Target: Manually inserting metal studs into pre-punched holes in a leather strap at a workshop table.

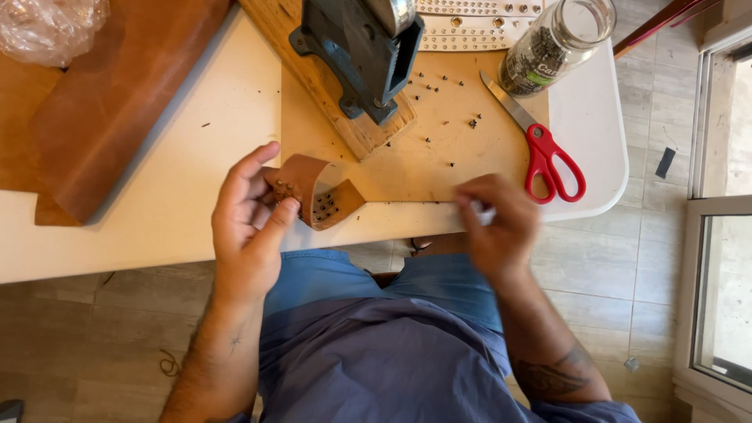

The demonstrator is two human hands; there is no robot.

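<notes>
Left hand [249,215] grips a studded leather strap [315,190]; right hand [495,223], blurred, pinches something small, beyond it scissors [548,160]. Riveting seems underway.

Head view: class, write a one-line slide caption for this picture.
Left hand grips a studded brown leather strap at the table edge; right hand blurred near red scissors.

A white worktop [180,133] with a rounded corner stands on a floor [595,266] of pale grey-beige tiles. At the right edge, a white-framed window or glazed door [717,235] lets in bright daylight that washes the nearby floor.
</notes>
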